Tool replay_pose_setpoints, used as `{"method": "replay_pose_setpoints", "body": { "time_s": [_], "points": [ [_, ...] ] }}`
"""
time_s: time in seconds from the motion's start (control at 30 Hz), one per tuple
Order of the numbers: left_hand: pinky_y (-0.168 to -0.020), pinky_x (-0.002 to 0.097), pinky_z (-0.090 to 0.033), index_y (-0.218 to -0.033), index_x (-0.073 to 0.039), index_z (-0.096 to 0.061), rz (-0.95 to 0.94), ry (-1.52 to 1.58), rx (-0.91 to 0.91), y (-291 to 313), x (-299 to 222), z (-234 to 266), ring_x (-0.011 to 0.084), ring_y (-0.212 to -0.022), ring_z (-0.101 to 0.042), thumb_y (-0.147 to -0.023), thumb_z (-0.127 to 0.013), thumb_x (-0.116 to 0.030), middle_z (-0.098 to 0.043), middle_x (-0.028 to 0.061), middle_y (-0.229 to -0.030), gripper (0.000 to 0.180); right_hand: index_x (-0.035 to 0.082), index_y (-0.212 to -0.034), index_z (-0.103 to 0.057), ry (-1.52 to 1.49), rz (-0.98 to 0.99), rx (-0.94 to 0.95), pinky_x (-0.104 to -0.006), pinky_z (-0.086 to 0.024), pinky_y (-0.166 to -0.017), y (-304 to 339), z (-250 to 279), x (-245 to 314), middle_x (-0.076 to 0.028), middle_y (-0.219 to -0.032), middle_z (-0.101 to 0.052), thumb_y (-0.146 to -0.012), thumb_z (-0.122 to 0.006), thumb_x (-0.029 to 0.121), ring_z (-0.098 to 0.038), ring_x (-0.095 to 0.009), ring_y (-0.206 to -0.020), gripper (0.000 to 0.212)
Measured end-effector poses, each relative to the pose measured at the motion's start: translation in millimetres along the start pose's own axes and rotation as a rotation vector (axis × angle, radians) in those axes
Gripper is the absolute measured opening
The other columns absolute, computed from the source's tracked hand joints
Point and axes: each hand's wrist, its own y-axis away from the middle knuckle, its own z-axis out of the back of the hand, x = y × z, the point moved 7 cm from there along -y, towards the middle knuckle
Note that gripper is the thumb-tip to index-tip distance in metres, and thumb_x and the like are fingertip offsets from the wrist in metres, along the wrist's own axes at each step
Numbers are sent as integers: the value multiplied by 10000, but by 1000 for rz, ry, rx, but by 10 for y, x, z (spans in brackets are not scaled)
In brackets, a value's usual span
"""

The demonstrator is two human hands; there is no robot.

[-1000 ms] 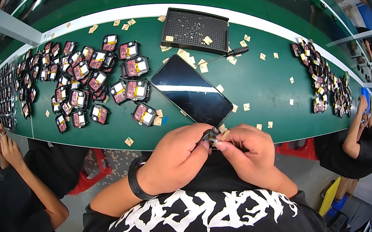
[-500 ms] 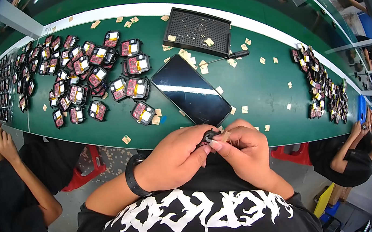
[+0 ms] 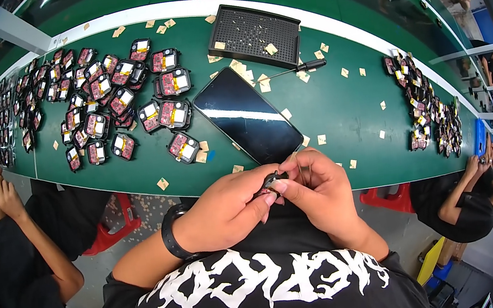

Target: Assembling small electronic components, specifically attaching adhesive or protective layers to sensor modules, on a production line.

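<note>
Close to my body, at the table's near edge, my left hand point(image 3: 227, 209) is closed around a small black device housing point(image 3: 270, 182). Part of its reddish circuit board shows by the thumb; my fingers cover most of it. My right hand point(image 3: 321, 188) is pinched, with its thumb against the housing's right side. A thin beige paper piece point(image 3: 306, 175) shows between its fingers, mostly hidden. Just beyond both hands lies a large dark tablet-like slab point(image 3: 248, 116) with a glossy face.
Many black housings with red boards point(image 3: 96, 125) cover the left; another cluster point(image 3: 417, 103) lies right. A black perforated tray point(image 3: 252, 35) and a screwdriver point(image 3: 309, 65) lie beyond the slab. Beige paper squares point(image 3: 163, 183) are scattered about. Co-workers sit at left point(image 3: 36, 238) and right point(image 3: 462, 206).
My right fingers have risen slightly, and the beige paper between them shows less. My left hand keeps its hold on the housing. The whole view has shifted a little.
</note>
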Motion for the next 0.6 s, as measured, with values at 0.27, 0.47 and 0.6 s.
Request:
{"method": "replay_pose_setpoints", "body": {
  "time_s": [0.27,0.47,0.6],
  "points": [
    [-653,243,-515,-1285,35,-506,193,220,-223,92,248,-13,91,-787,-624,-998,-565,50,-632,74,-1018,293,-31,-1120,-647,146,42,-62,-212,-486,-734,41,47,-95,-51,-1035,-611,-999,-677,73,-601,-63,-861,162],
    [-634,252,-526,-1236,30,-521,215,264,-221,99,234,-45,98,-740,-644,-987,-595,23,-639,72,-965,260,-25,-1047,-634,113,-87,-48,-208,-478,-700,50,6,-99,-7,-878,-657,-1010,-667,82,-570,-32,-774,118],
    [-597,267,-523,-1214,23,-534,131,126,-277,86,170,-30,107,-685,-657,-983,-615,-15,-649,71,-877,248,-18,-1018,-622,74,-70,-66,-203,-475,-688,42,6,-146,6,-835,-668,-1014,-660,79,-570,-24,-752,105]
  ]
}}
